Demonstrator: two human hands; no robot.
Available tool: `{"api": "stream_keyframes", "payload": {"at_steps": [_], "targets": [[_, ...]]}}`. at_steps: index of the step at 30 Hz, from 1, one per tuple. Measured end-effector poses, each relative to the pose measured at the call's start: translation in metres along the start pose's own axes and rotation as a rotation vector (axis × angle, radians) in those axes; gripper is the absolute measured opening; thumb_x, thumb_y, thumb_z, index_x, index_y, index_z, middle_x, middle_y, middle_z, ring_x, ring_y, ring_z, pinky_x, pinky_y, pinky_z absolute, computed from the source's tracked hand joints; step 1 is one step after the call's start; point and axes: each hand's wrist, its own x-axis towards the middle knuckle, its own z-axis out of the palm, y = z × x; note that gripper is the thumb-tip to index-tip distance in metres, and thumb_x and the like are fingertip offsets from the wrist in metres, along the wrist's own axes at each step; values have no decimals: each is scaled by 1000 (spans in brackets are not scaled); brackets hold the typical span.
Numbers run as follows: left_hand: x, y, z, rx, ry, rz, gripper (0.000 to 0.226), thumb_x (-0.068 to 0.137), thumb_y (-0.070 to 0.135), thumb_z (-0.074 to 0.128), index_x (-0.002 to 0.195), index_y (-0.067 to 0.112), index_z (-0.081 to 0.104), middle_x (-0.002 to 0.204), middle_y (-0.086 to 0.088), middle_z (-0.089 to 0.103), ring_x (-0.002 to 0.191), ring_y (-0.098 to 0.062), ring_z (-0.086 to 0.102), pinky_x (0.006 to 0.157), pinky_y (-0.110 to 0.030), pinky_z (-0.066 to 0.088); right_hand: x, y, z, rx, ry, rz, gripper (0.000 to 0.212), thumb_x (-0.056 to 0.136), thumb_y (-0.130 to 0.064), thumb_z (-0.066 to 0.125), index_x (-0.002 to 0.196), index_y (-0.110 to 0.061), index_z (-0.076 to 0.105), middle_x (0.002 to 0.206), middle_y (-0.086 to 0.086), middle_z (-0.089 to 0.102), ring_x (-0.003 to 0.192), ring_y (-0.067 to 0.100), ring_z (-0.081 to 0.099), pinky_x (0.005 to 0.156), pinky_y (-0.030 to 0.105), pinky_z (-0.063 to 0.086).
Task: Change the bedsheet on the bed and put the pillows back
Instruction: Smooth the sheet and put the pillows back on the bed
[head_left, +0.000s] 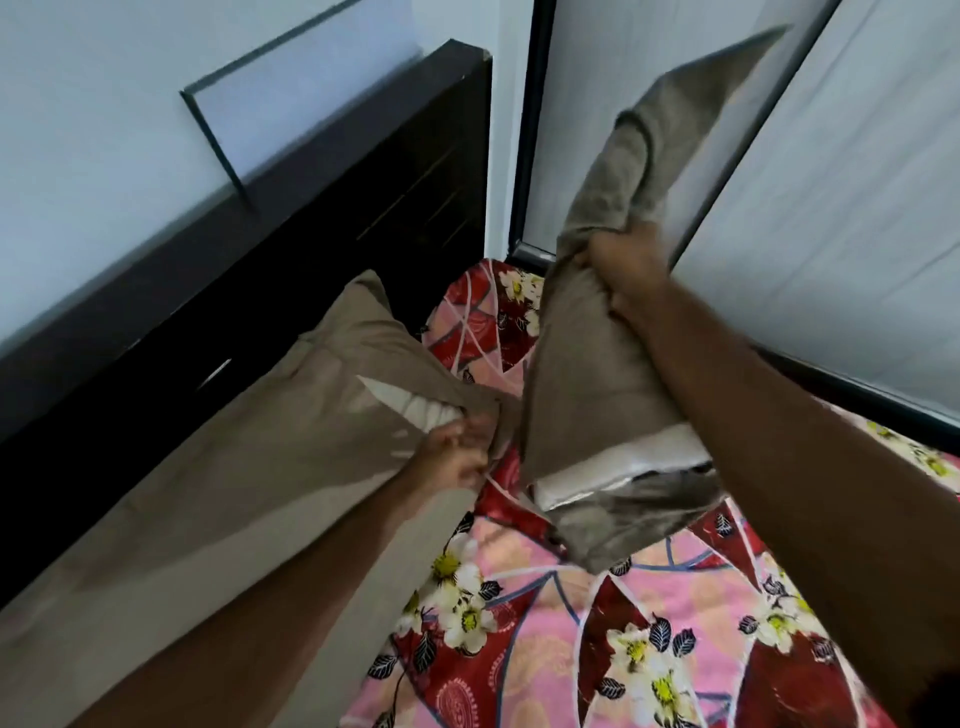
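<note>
A red and pink floral bedsheet covers the bed. One tan pillow lies along the dark headboard, its white inner showing at the open end. My left hand grips that end of its cover. A second tan pillow hangs in the air above the sheet, held up by my right hand, which is clenched around its middle. White inner fabric shows at its lower open end.
A pale wall with a framed panel rises behind the headboard. Sliding wardrobe doors with dark frames stand at the bed's far side, close to the raised pillow.
</note>
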Motion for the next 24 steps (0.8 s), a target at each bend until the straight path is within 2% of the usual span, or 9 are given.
{"api": "stream_keyframes", "payload": {"at_steps": [2,4,6,10,13,16,19,21,24], "targets": [[-1,25,-6,-75,3,34,24,91,28,63,113,38,64,99,8,69,92,-12,65,80,-32,50,-9,0,38,-10,1,38,23,74,-28,74,93,-19,65,90,2,66,83,21,65,77,34,60],[2,42,-19,-100,20,71,48,72,61,65,115,38,66,100,11,70,94,-10,65,82,-33,50,-15,7,78,-52,-56,68,29,81,-25,71,106,-11,64,96,8,66,83,24,64,75,34,59],[7,54,-40,-192,84,148,74,67,69,69,126,25,62,103,9,73,93,-8,69,77,-27,55,-23,8,121,-31,-213,135,20,84,-20,69,99,-13,57,94,12,63,75,22,62,64,29,55],[19,59,-85,-9,300,169,73,71,30,87,136,14,56,128,2,66,110,-14,66,83,-23,54,-29,19,174,105,-468,176,13,94,-11,55,84,-19,57,88,5,64,73,19,63,68,31,61],[24,62,-119,424,308,163,70,76,14,83,139,16,51,127,6,57,118,-12,54,90,-25,46,-29,61,169,137,-274,141,26,89,-10,60,114,-16,64,95,3,67,82,21,67,76,33,58],[33,57,-139,498,308,281,79,66,27,71,139,6,53,133,-9,60,128,-26,54,104,-40,47,-37,114,142,-19,-6,164,49,85,-32,66,132,-22,62,116,7,69,108,25,65,97,37,52],[31,61,-151,423,580,204,40,77,2,59,116,9,67,105,-4,68,102,-22,63,83,-30,48,-63,147,132,-79,37,45,70,85,-65,50,145,-29,51,140,8,56,128,25,54,112,41,39],[31,55,-164,387,633,205,31,81,-4,54,101,13,71,96,-3,72,91,-24,65,80,-33,51,-85,160,144,-178,-120,-81,77,85,-76,39,151,-37,39,158,3,40,144,24,38,121,48,24],[30,35,-181,295,661,177,28,85,-2,50,91,16,71,92,-4,73,92,-29,67,79,-33,50,-100,169,169,-372,-347,-14,74,90,-79,34,155,-52,12,169,-9,1,155,24,0,123,56,-2]]}}
